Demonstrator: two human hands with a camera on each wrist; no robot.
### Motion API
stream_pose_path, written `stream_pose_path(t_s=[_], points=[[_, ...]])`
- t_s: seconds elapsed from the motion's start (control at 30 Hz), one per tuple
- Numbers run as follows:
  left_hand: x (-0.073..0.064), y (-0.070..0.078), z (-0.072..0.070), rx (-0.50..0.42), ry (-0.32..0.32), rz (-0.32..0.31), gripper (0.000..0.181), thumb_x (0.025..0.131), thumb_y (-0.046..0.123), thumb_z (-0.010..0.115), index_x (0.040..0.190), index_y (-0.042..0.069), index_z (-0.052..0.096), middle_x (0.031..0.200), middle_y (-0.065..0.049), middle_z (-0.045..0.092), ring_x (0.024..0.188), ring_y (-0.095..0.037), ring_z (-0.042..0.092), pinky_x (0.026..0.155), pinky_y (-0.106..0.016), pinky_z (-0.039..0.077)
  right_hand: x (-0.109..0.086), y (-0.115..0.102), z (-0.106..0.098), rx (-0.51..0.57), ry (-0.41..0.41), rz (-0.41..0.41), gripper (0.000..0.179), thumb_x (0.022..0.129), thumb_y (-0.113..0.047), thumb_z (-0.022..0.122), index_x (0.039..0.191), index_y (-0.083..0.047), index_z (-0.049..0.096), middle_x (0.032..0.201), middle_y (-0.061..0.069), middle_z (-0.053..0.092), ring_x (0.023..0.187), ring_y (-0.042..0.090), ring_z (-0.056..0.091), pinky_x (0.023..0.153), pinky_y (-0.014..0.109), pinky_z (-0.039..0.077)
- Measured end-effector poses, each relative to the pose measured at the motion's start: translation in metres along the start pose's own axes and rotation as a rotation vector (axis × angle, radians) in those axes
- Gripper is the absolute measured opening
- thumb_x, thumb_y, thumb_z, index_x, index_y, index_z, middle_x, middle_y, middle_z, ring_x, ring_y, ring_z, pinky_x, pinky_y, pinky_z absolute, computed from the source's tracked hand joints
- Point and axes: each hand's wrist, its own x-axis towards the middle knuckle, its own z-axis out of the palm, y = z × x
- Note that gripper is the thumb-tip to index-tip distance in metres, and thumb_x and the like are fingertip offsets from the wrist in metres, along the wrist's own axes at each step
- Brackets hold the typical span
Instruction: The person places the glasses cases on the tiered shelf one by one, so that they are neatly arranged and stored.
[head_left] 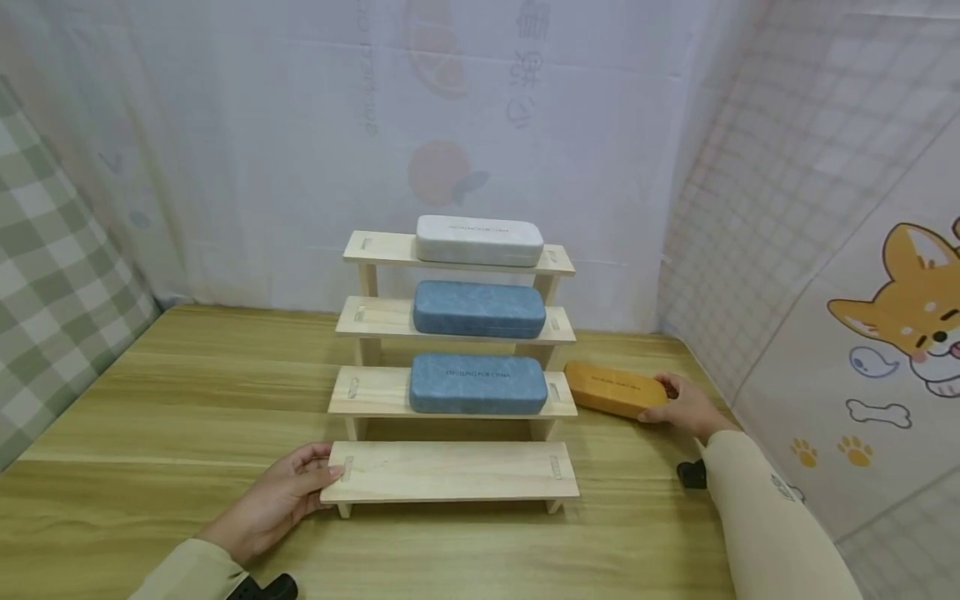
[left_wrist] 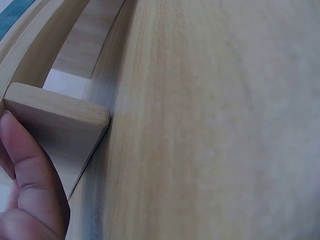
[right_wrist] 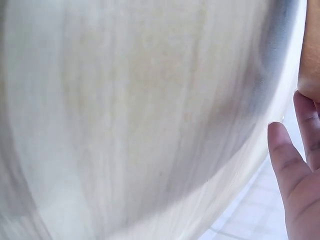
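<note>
A wooden tiered stand (head_left: 450, 472) stands in the middle of the table. My left hand (head_left: 279, 498) grips the left end of its lowest shelf, thumb on top; the left wrist view shows the thumb by the shelf's support (left_wrist: 60, 107). To the right of the stand, an orange glasses case (head_left: 611, 389) lies at a slant, and my right hand (head_left: 686, 408) holds its right end between thumb and fingers. One blue glasses case (head_left: 478, 383) sits on the second shelf from the bottom, another blue glasses case (head_left: 480, 310) on the third, and a white glasses case (head_left: 480, 242) on top.
The wood-grain table (head_left: 187, 400) extends to both sides of the stand. A pale printed cloth (head_left: 262, 167) hangs behind it. On the right is a cloth wall with a cartoon dog (head_left: 911, 308); on the left, a green checked cloth (head_left: 45, 250).
</note>
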Motion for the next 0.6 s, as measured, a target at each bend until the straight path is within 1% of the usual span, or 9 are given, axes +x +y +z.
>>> stream_pose_path(t_s=[0.2, 0.43, 0.6], points=[[0.000, 0.000, 0.000, 0.008, 0.003, -0.002, 0.064, 0.098, 0.014, 0.055, 0.141, -0.015, 0.017, 0.113, -0.006, 0.055, 0.097, -0.012, 0.058, 0.080, -0.028, 0.051, -0.007, 0.002, -0.001, 0.024, 0.026, -0.020, 0.082, 0.077, -0.019, 0.081, 0.138, 0.011, 0.036, 0.133, 0.031, 0.045, 0.117, 0.041, 0.045, 0.096, 0.048, 0.039], [0.000, 0.000, 0.000, 0.014, 0.009, -0.009, 0.066, 0.099, 0.014, 0.055, 0.142, -0.015, 0.015, 0.115, -0.007, 0.054, 0.098, -0.012, 0.058, 0.081, -0.029, 0.052, -0.023, 0.002, -0.008, 0.018, 0.035, -0.019, 0.088, 0.078, -0.023, 0.080, 0.143, 0.009, 0.029, 0.140, 0.033, 0.038, 0.125, 0.046, 0.039, 0.099, 0.054, 0.037], [-0.001, 0.000, 0.000, 0.018, 0.002, -0.008, 0.066, 0.099, 0.015, 0.054, 0.143, -0.015, 0.014, 0.116, -0.008, 0.054, 0.098, -0.012, 0.058, 0.081, -0.029, 0.052, -0.033, 0.001, -0.014, 0.015, 0.036, -0.021, 0.092, 0.079, -0.023, 0.079, 0.146, 0.009, 0.025, 0.142, 0.033, 0.034, 0.127, 0.047, 0.035, 0.100, 0.057, 0.035]])
